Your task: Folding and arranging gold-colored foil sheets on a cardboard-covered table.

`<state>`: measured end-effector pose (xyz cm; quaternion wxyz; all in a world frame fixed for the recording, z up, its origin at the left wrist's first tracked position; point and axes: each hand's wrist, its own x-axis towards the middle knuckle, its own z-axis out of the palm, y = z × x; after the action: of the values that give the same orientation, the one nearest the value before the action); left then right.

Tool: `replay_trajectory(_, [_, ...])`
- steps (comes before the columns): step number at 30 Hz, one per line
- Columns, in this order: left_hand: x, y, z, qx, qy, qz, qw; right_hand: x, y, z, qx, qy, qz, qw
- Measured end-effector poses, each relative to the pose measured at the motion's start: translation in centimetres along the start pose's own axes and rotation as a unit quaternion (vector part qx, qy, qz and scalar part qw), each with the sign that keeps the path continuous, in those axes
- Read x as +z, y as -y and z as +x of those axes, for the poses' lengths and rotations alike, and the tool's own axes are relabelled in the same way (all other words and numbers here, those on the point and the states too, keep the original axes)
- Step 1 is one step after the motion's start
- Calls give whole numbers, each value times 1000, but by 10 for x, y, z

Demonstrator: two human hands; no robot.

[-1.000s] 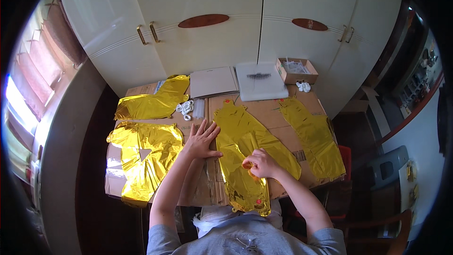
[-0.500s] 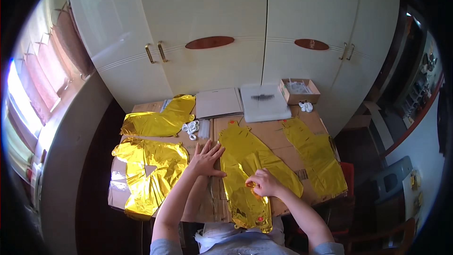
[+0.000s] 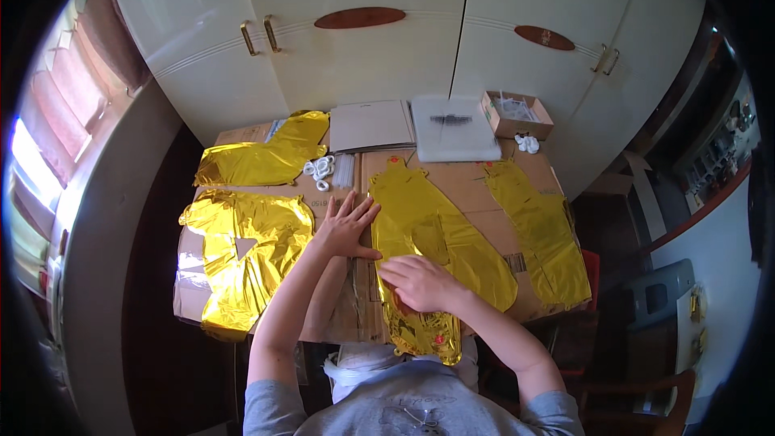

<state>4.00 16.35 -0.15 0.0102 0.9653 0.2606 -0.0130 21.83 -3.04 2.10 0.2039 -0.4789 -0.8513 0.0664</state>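
Observation:
A flat gold foil balloon (image 3: 432,234) lies in front of me on a table covered with brown cardboard (image 3: 464,182). My left hand (image 3: 345,228) rests palm down with spread fingers on the cardboard, touching the balloon's left edge. My right hand (image 3: 420,282) lies flat on the balloon's lower part, fingers together and pointing left. Neither hand grips anything.
More gold foil balloons lie on the table: one at the right (image 3: 541,230), one at the left (image 3: 242,254), one at the back left (image 3: 262,157). White rings (image 3: 320,169), a grey board (image 3: 371,125), a white tray (image 3: 454,129) and a small cardboard box (image 3: 517,113) sit at the back before cream cupboard doors (image 3: 387,56).
My right hand has gone from pinching the balloon's edge to lying flat on its lower part. The left hand stays pressed beside the balloon.

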Motion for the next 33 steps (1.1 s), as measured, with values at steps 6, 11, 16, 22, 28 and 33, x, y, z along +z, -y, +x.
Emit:
replay_trajectory(6, [1,1,1,1,-9,1,1000,33,-6,-5,-18,61,-40,997])
replay_trajectory(11, [3,2,2,4,-7,0,1000,32,-3,-9,-38,99,-47,993])
replay_trajectory(16, [-3,1,6,-3,7,11,1000,29,-3,-13,-58,106,-44,992])
replay_trajectory(22, [-2,4,14,-38,20,-4,999,26,-1,-13,-64,129,-44,989])
replay_trajectory(28, [1,4,19,-74,13,-14,997,24,1,-15,-66,157,-47,984])
replay_trajectory(33, [-1,6,30,-82,-52,13,995,27,-3,-15,-71,144,-53,986])
